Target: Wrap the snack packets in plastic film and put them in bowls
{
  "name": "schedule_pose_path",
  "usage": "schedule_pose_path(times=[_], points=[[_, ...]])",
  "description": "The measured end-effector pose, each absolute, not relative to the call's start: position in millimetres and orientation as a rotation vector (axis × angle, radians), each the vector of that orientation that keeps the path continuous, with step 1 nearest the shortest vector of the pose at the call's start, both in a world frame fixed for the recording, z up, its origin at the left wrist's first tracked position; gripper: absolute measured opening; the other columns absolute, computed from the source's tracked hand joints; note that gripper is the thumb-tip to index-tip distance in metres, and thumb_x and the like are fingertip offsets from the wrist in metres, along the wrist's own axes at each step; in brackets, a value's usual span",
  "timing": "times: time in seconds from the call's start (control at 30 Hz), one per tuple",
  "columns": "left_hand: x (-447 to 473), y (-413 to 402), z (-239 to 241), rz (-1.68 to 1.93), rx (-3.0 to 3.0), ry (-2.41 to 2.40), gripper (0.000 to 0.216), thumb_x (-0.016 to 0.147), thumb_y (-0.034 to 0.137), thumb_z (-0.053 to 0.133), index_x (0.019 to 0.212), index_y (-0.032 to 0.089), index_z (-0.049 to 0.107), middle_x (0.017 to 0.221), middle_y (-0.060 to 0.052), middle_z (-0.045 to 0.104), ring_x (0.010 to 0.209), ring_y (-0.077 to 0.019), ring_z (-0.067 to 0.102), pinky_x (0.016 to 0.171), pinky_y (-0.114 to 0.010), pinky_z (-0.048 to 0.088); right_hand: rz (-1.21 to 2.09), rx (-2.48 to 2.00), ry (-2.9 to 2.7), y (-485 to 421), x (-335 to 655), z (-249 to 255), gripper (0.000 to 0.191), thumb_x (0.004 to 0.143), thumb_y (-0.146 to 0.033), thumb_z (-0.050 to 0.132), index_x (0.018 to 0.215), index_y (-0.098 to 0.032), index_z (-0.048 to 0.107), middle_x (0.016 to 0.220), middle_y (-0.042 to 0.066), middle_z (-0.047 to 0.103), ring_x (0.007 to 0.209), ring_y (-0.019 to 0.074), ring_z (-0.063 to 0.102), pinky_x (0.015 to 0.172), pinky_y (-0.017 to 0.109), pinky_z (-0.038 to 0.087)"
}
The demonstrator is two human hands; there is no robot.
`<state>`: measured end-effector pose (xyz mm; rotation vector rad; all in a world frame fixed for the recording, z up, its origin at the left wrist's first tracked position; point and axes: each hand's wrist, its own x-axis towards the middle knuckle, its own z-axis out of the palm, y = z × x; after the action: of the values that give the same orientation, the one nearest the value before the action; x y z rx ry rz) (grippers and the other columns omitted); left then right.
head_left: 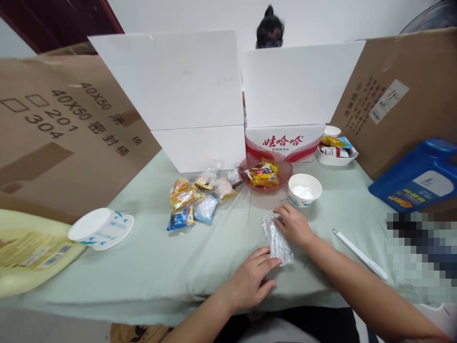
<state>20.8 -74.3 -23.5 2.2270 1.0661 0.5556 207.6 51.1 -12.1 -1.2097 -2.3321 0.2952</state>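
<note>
A clear, crinkled plastic bag (279, 243) lies flat on the cloth in front of me, longer than it is wide. My left hand (254, 277) rests at its lower end, fingers stretched out over the edge and thumb apart. At the upper right edge of the bag is my right hand (293, 225), its fingers spread, one touching the plastic and others reaching past its top. Just beyond my right hand stands a paper bowl (304, 189) with something white inside. A reddish glass bowl (246, 180) behind holds several yellow-wrapped snacks (264, 174).
Several snack packets (187, 196) lie left of centre. A tipped paper bowl (94, 228) and a yellow bottle (32, 252) are farther left. To the right are a white pen-like tool (360, 255), a blue jug (417, 176) and a white dish (335, 160). Cardboard (71, 128) walls the table; a person's head (270, 29) shows behind.
</note>
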Motion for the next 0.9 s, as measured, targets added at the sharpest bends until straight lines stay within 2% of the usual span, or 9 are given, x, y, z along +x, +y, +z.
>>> schedule_pose_path(times=[0.13, 0.3, 0.4, 0.5, 0.57, 0.67, 0.8, 0.9], points=[[20.8, -72.7, -19.2, 0.512, 2.217, 1.079, 0.054, 0.080, 0.018, 0.061, 0.133, 0.018, 0.049, 0.132, -0.009, 0.058, 0.134, -0.0246, 0.039, 0.113, -0.044, 0.035, 0.220, -0.948, -2.445, 36.4, 204.8, -6.2, 0.018, 0.093, -0.024, 0.048, 0.097, -0.018, 0.064, 0.094, 0.009, 0.063, 0.090, 0.0215, 0.055, 0.081, 0.034, 0.046], [24.5, -83.5, -18.9, 0.531, 2.341, 1.132, 0.054, 0.082, 0.019, 0.059, 0.135, 0.020, 0.047, 0.133, -0.010, 0.057, 0.131, -0.0273, 0.043, 0.110, -0.049, 0.038, 0.050, -1.053, -2.620, 25.9, 196.2, -24.3, 0.021, 0.092, -0.023, 0.051, 0.110, -0.019, 0.061, 0.107, 0.010, 0.063, 0.098, 0.0247, 0.051, 0.083, 0.037, 0.042], [24.7, -90.2, -12.6, 0.695, 2.413, 1.268, 0.047, 0.085, 0.017, 0.054, 0.132, 0.020, 0.048, 0.125, -0.011, 0.060, 0.120, -0.0254, 0.053, 0.101, -0.044, 0.047, 0.005, -1.077, -2.631, 25.4, 195.1, -30.9, 0.022, 0.093, -0.023, 0.051, 0.112, -0.019, 0.060, 0.109, 0.010, 0.062, 0.099, 0.0252, 0.051, 0.083, 0.038, 0.040], [20.3, -77.7, -0.8, 0.880, 2.388, 1.424, 0.027, 0.090, 0.018, 0.047, 0.115, 0.019, 0.058, 0.110, -0.011, 0.063, 0.101, -0.0214, 0.060, 0.088, -0.037, 0.052, 0.047, -1.069, -2.620, 26.6, 195.2, -30.0, 0.023, 0.092, -0.025, 0.052, 0.114, -0.019, 0.060, 0.113, 0.010, 0.062, 0.101, 0.0253, 0.050, 0.086, 0.038, 0.040], [16.1, -58.1, 3.7, 0.859, 2.429, 1.355, 0.018, 0.091, 0.019, 0.047, 0.101, 0.019, 0.063, 0.104, -0.009, 0.064, 0.099, -0.0207, 0.059, 0.087, -0.036, 0.051, 0.089, -1.075, -2.618, 26.7, 195.9, -28.0, 0.027, 0.092, -0.028, 0.054, 0.117, -0.019, 0.059, 0.115, 0.011, 0.061, 0.103, 0.0256, 0.050, 0.087, 0.039, 0.040], [10.3, -28.3, -1.6, 0.699, 2.572, 1.159, 0.011, 0.089, 0.022, 0.054, 0.089, 0.020, 0.065, 0.096, -0.006, 0.066, 0.105, -0.0226, 0.057, 0.094, -0.040, 0.046, 0.127, -1.055, -2.660, 22.4, 202.5, -25.6, 0.038, 0.090, -0.033, 0.055, 0.125, -0.017, 0.056, 0.123, 0.013, 0.059, 0.108, 0.0278, 0.049, 0.090, 0.042, 0.041], [6.2, -14.9, -20.0, 0.718, 2.599, 1.111, 0.013, 0.089, 0.018, 0.052, 0.090, 0.020, 0.065, 0.098, -0.006, 0.065, 0.108, -0.0216, 0.055, 0.095, -0.039, 0.043, 0.180, -0.947, -2.738, 5.7, 226.8, -21.1, 0.046, 0.092, -0.034, 0.052, 0.135, -0.017, 0.050, 0.140, 0.014, 0.049, 0.125, 0.0293, 0.043, 0.101, 0.046, 0.037], [5.0, -18.7, -26.6, 0.796, 2.594, 1.110, 0.016, 0.087, 0.015, 0.052, 0.093, 0.019, 0.065, 0.103, -0.008, 0.065, 0.110, -0.0220, 0.054, 0.097, -0.039, 0.042, 0.261, -0.874, -2.720, -10.4, 245.2, -15.3, 0.047, 0.089, -0.040, 0.056, 0.131, -0.018, 0.053, 0.142, 0.014, 0.046, 0.133, 0.0298, 0.035, 0.105, 0.046, 0.035]])
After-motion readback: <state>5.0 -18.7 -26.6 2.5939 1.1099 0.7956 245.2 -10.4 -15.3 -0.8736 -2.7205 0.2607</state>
